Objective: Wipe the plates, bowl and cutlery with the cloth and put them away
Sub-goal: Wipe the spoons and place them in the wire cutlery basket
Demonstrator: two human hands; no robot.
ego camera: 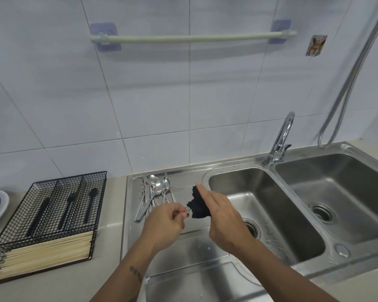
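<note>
Left hand (pixel 164 221), centre of frame, fingers curled, pinches handle of one cutlery piece (pixel 187 211); which piece, cannot tell, far end buried in cloth. Right hand (pixel 223 216) just beside it, grips dark cloth (pixel 198 204) bunched round that end, forefinger stretched along top. Both above steel drainboard (pixel 183 247). Remaining spoons and knives (pixel 155 195) heaped just behind left hand, red smears on some. Wire organiser (pixel 50 216) on desk (pixel 109 269), lower left. Plates (pixel 2 205) at left edge. To do well, likely: squeeze cloth tight, draw piece through full length, rotate, repeat.
</note>
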